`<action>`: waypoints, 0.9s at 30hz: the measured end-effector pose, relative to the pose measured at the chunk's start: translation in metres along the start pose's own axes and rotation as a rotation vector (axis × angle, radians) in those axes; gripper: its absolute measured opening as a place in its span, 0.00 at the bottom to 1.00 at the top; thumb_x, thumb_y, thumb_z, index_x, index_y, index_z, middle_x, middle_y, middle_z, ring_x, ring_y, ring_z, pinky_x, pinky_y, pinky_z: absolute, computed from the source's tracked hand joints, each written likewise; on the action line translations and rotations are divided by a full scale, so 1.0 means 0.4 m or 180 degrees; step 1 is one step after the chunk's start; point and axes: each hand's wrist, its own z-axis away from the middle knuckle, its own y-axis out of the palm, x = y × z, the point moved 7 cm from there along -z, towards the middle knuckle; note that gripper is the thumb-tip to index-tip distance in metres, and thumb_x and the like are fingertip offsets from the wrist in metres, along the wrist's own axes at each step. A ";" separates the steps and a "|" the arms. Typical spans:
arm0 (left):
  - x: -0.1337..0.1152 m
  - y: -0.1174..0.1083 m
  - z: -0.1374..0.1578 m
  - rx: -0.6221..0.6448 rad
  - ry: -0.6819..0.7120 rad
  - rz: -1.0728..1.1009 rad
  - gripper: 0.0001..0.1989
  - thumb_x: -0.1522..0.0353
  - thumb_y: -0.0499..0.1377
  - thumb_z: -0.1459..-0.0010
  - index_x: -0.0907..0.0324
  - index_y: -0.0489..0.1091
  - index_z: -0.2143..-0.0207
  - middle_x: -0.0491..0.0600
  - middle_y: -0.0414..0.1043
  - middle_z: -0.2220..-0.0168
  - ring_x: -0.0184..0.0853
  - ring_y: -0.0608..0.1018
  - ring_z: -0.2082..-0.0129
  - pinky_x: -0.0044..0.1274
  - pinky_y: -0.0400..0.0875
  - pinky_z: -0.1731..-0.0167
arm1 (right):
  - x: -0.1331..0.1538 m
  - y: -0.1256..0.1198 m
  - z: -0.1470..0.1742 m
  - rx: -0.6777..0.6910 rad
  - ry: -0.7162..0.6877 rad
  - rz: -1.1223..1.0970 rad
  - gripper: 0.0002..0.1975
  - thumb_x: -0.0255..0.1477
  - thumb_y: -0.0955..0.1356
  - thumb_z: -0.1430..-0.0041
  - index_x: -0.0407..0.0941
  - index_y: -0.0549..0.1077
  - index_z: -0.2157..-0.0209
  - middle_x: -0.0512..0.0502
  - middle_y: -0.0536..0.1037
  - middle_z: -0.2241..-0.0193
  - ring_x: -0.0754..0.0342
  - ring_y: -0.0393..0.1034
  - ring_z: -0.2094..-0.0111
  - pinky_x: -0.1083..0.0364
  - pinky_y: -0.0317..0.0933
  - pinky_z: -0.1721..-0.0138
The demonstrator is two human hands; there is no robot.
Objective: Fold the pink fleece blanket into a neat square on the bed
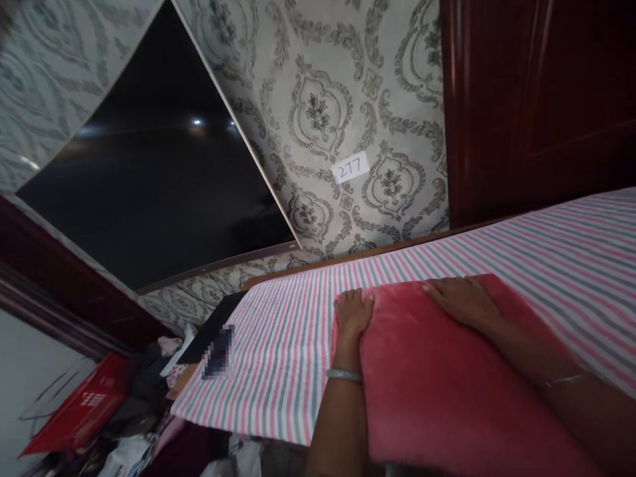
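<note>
A red plush cloth point(437, 391), perhaps a folded blanket, lies on a striped sheet point(288, 338) of pink, grey and white. Near the cloth's far left corner rests my left hand point(353, 313), palm down with the fingers spread, a bangle on its wrist. My right hand point(462, 301) is laid flat along the far edge of the cloth, fingers stretched out. Both hands press on its surface without gripping. The near edge of the cloth runs down to the bottom of the view, so its full extent is hidden.
A large dark TV screen point(163, 172) stands against the patterned wall at the left. A paper label point(350, 167) marked 277 is on the wallpaper. Below left, a red shopping bag point(79, 404) sits among heaped clothes. A dark wooden panel point(536, 106) rises at the right.
</note>
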 end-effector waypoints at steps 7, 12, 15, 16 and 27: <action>0.007 0.010 -0.007 -0.0049 -0.0019 -0.0005 0.25 0.58 0.44 0.29 0.57 0.66 0.38 0.56 0.66 0.35 0.47 0.63 0.34 0.46 0.50 0.34 | -0.005 0.006 0.004 -0.0121 0.0024 -0.0013 0.31 0.46 0.51 0.31 0.46 0.78 0.51 0.37 0.79 0.52 0.36 0.71 0.47 0.37 0.56 0.43; 0.002 0.007 -0.002 -0.0111 0.0020 -0.0057 0.26 0.57 0.43 0.29 0.58 0.66 0.38 0.57 0.67 0.36 0.48 0.64 0.34 0.46 0.52 0.35 | 0.004 0.002 0.006 -0.0117 0.0054 0.0093 0.31 0.43 0.51 0.31 0.43 0.77 0.49 0.35 0.79 0.51 0.36 0.71 0.48 0.37 0.55 0.43; -0.006 0.003 0.005 -0.0084 -0.0008 -0.0124 0.26 0.57 0.42 0.29 0.58 0.66 0.38 0.57 0.66 0.35 0.47 0.64 0.34 0.46 0.51 0.34 | 0.015 -0.004 0.009 -0.0197 -0.0007 0.0148 0.31 0.43 0.51 0.31 0.42 0.78 0.50 0.33 0.79 0.52 0.35 0.71 0.49 0.37 0.56 0.45; -0.008 0.002 0.006 -0.0054 -0.0024 -0.0160 0.26 0.58 0.42 0.29 0.58 0.65 0.37 0.57 0.65 0.34 0.47 0.63 0.33 0.46 0.50 0.34 | 0.017 -0.006 0.009 -0.0223 -0.0029 0.0156 0.31 0.43 0.51 0.31 0.42 0.78 0.51 0.33 0.79 0.53 0.35 0.71 0.49 0.37 0.57 0.45; 0.038 -0.064 -0.090 0.0985 0.0173 -0.0233 0.21 0.57 0.51 0.32 0.59 0.75 0.48 0.56 0.76 0.43 0.43 0.78 0.45 0.30 0.70 0.46 | -0.125 -0.055 -0.075 0.0290 0.0020 -0.0312 0.23 0.52 0.65 0.46 0.48 0.80 0.64 0.34 0.81 0.59 0.32 0.76 0.56 0.32 0.64 0.51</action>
